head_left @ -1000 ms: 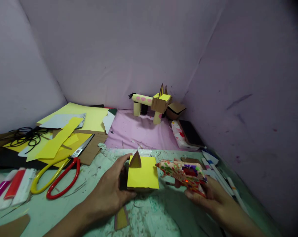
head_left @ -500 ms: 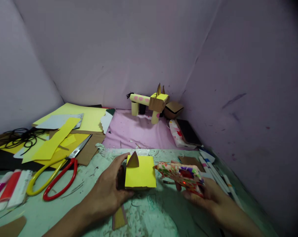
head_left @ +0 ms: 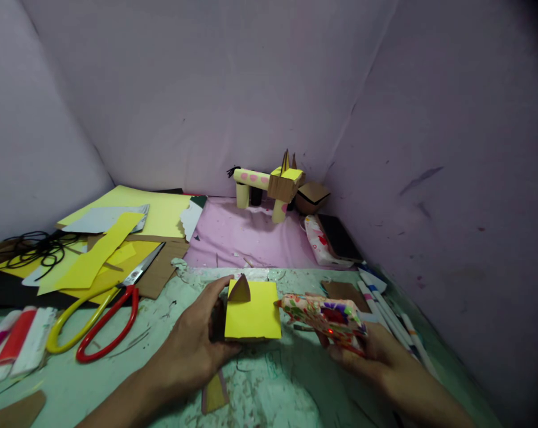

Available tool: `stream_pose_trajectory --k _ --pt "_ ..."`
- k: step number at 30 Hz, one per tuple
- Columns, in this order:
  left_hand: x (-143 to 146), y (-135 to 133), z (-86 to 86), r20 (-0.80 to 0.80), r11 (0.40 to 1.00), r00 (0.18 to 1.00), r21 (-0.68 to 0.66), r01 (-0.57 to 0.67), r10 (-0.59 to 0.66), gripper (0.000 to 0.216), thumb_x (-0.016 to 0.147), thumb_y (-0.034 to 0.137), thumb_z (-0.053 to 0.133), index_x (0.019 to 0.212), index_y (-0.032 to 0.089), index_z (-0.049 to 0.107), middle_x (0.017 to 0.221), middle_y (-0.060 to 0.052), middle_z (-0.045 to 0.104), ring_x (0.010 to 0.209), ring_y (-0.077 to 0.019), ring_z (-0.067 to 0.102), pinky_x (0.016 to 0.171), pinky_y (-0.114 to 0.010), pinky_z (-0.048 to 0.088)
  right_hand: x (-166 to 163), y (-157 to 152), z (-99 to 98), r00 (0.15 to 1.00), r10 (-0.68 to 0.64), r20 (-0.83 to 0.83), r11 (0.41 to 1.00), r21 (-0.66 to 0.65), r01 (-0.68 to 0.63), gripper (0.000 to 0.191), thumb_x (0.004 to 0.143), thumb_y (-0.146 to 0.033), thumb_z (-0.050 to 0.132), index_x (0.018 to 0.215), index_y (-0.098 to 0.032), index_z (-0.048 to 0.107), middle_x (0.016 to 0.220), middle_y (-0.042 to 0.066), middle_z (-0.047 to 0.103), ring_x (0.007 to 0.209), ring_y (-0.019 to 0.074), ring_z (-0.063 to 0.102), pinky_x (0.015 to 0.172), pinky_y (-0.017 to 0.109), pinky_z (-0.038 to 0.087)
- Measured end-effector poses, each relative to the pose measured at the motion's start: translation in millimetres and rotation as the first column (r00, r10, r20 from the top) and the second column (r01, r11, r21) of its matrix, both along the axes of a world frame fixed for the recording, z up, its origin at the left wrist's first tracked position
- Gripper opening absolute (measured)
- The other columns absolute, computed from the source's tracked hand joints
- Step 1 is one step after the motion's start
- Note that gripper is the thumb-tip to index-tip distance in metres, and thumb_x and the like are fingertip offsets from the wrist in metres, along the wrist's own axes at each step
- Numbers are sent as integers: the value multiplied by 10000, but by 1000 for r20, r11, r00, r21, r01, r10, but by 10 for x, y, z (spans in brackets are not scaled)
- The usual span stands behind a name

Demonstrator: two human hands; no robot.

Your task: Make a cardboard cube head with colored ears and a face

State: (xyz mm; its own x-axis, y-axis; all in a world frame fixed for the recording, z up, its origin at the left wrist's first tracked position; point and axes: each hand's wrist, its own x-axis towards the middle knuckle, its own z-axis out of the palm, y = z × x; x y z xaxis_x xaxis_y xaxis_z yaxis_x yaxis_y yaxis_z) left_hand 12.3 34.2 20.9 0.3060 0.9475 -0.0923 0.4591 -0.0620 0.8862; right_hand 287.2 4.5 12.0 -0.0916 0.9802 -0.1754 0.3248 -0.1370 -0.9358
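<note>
My left hand (head_left: pixel 204 342) grips the left side of a small box (head_left: pixel 255 318) with a yellow paper top. A brown cardboard triangle (head_left: pixel 241 289) stands upright near the box's back left corner. My right hand (head_left: pixel 367 351) is wrapped round a flower-patterned hot glue gun (head_left: pixel 315 309) with a small red light lit. Its nozzle points left at the right edge of the yellow top; whether it touches is unclear. A thin strip (head_left: pixel 215 393), yellow inside brown edges, lies below the left hand.
Scissors (head_left: pixel 108 321) with yellow and red handles lie left, by paper sheets (head_left: pixel 90 252) and markers (head_left: pixel 19 345). At the back stands a yellow animal figure (head_left: pixel 269 181) with pink spots. A dark phone (head_left: pixel 337 238) and more markers (head_left: pixel 391 318) are right.
Very little differs. The whole view has shifted slightly; both hands, the box and the glue gun keep nearly the same positions.
</note>
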Motion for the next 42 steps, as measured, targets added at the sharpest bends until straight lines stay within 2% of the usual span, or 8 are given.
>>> stream_pose_trajectory --k 6,16,21,24,28,31,36,42 --pt "6 2 -2 -8 1000 1000 12 -9 9 755 663 241 694 1329 233 336 1234 -99 580 1007 -266 609 840 -381 485 31 32 23 994 99 38 995 -26 -98 338 766 -368 648 1063 -209 630 1121 99 671 1051 292 615 937 466 465" --pt "7 -14 14 -95 995 996 97 9 0 714 691 240 676 1316 254 332 1244 -101 555 1055 -277 579 890 -409 462 -10 -4 73 986 138 92 990 17 -140 377 773 -351 635 1133 -240 646 1205 86 642 1121 300 576 1006 477 405" --pt "9 -33 32 -44 994 999 106 37 -32 688 713 306 685 1309 248 346 1250 -85 560 1073 -265 572 897 -384 458 -82 -15 148 986 120 115 987 95 -131 344 759 -350 636 1087 -256 677 1043 84 696 953 285 643 915 478 480" --pt "8 -46 11 -27 992 999 118 38 -35 671 728 298 667 1313 240 344 1271 -87 546 1091 -256 565 902 -369 459 -97 -27 229 968 156 197 966 173 -191 306 778 -321 627 1074 -279 690 967 73 716 875 281 661 885 469 502" --pt "4 -56 -15 -43 989 998 142 50 -44 688 725 259 660 1324 243 321 1306 -95 517 1146 -262 528 939 -384 440 -109 -31 403 926 244 289 930 201 -307 389 826 -256 579 1209 -322 615 1173 57 660 1080 304 598 960 460 451" --pt "3 -52 -13 -81 985 996 164 51 -38 677 733 268 648 1324 243 320 1332 -103 492 1178 -280 501 947 -401 433 -119 -11 512 928 237 288 925 224 -306 412 833 -238 564 1237 -315 596 1191 59 650 1073 307 602 942 441 471" --pt "1 -42 -31 -84 980 996 194 46 -30 684 729 240 631 1333 228 311 1333 -114 490 1175 -285 502 942 -408 436 -140 14 565 959 175 222 948 226 -226 397 792 -220 591 1182 -280 641 980 74 716 863 288 668 771 397 562" --pt "-6 -60 -87 -30 974 999 222 49 -43 695 726 220 619 1356 220 326 1344 -128 492 1182 -311 504 934 -450 446 -204 -36 604 923 228 311 945 158 -287 378 821 -187 545 1188 -237 622 1072 77 684 923 249 648 818 348 536"
